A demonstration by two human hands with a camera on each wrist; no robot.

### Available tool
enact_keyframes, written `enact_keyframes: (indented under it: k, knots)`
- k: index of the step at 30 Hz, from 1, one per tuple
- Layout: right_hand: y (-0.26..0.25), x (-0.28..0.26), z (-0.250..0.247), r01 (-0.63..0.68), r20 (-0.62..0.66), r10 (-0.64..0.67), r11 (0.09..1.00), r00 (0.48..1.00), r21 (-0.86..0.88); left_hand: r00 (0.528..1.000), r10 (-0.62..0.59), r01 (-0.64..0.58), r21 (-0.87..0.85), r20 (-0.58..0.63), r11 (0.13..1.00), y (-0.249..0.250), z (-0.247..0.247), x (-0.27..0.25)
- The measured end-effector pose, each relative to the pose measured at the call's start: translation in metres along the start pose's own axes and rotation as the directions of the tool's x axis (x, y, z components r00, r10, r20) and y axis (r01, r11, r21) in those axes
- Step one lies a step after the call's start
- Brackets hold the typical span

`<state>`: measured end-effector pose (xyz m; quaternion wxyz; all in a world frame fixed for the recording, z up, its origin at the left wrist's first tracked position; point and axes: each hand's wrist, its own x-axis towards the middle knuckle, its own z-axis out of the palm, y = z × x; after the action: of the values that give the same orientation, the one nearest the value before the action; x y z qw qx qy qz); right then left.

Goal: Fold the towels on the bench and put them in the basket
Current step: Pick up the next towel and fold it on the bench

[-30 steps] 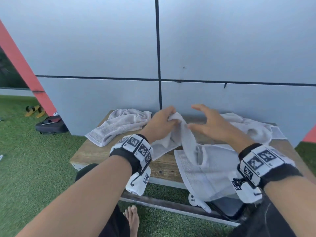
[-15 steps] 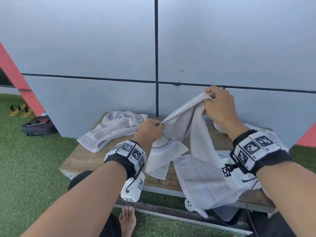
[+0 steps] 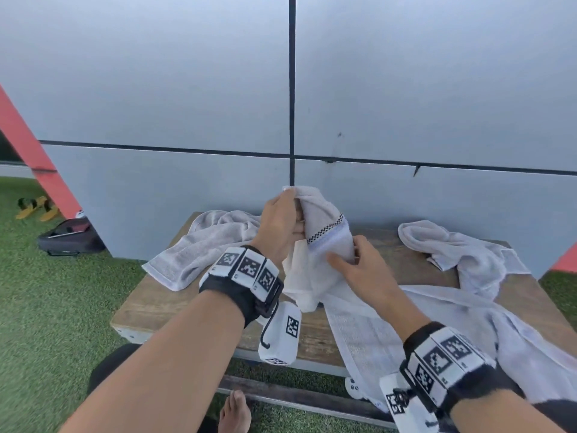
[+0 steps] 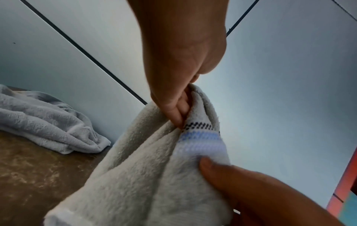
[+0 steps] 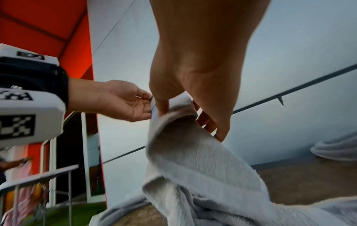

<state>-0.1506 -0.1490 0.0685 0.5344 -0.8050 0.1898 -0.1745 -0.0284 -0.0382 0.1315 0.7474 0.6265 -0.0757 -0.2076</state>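
head view: your left hand (image 3: 281, 225) pinched the top edge of the striped towel (image 3: 324, 245), raised above the bench (image 3: 162, 304); its lower end trailed onto the wide towel (image 3: 374, 332) spread on the bench top
head, right: your right hand (image 3: 359, 267) sat lower on the same towel, thumb on the near face, fingers wrapped behind
head, others: crumpled grey towel (image 3: 203, 248) lay back left on the bench, another white towel (image 3: 452, 248) back right; no basket showed in this view
left wrist view: your left fingers (image 4: 173, 110) were pressed together, nipping a fold just above the checked band; your right thumb (image 4: 212, 166) pressed the cloth just below the blue stripe
right wrist view: your right hand (image 5: 193, 85) was curled round the towel's upper fold (image 5: 181, 113); your left hand (image 5: 123, 104) appeared palm-up with fingertips at the edge, so its pinch wasn't visible here
step: my read, you were hunting corners on the first towel; no fold made, nothing in the basket
next: you'd likely need to run your right hand along the edge to the far corner, spread it flat, then fold; bunched cloth may hide the corner
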Motion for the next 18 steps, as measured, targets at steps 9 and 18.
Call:
enact_keyframes:
  k: [9,18]
  knots:
    - [-0.006,0.028,-0.03,0.108,-0.302,-0.155,0.98,0.941,-0.168,0.98,0.012,0.058,0.345,-0.198,0.937,0.004,-0.021,0.005]
    - [-0.034,0.031,-0.028,0.31,-0.162,-0.305,0.951,0.938,0.009,0.971,0.11,-0.2,0.467,0.212,0.861,0.008,0.004,-0.013]
